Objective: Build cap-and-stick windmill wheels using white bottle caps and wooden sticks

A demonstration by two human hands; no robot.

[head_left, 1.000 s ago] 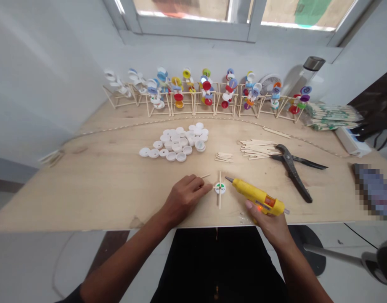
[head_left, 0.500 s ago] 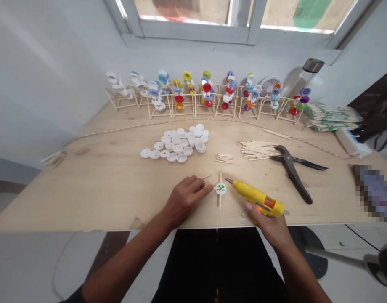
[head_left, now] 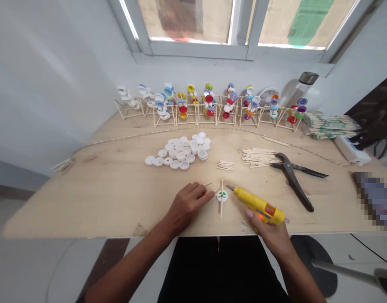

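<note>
My right hand (head_left: 269,233) is wrapped round a yellow hot glue gun (head_left: 256,205), its nozzle pointing left. Just left of the nozzle, a white bottle cap with a green print (head_left: 224,197) lies on the table, a thin wooden stick (head_left: 221,210) running upright in view across it. My left hand (head_left: 189,204) rests on the table to the left, fingers curled. Its fingertips pinch a short stick (head_left: 217,195) against the cap's left side. Another short stick (head_left: 208,184) shows just beyond the knuckles; whether it is held is unclear.
White bottle caps (head_left: 181,153), short sticks (head_left: 225,165), longer sticks (head_left: 258,157) and black pliers (head_left: 292,179) lie beyond my hands. Stick frames with coloured cap wheels (head_left: 209,109) line the wall. A power strip (head_left: 353,150) and bottle (head_left: 302,88) stand right.
The camera view has tilted up slightly, so everything sits lower in the picture. My hands, the glue gun and the cap keep nearly the same places relative to each other.
</note>
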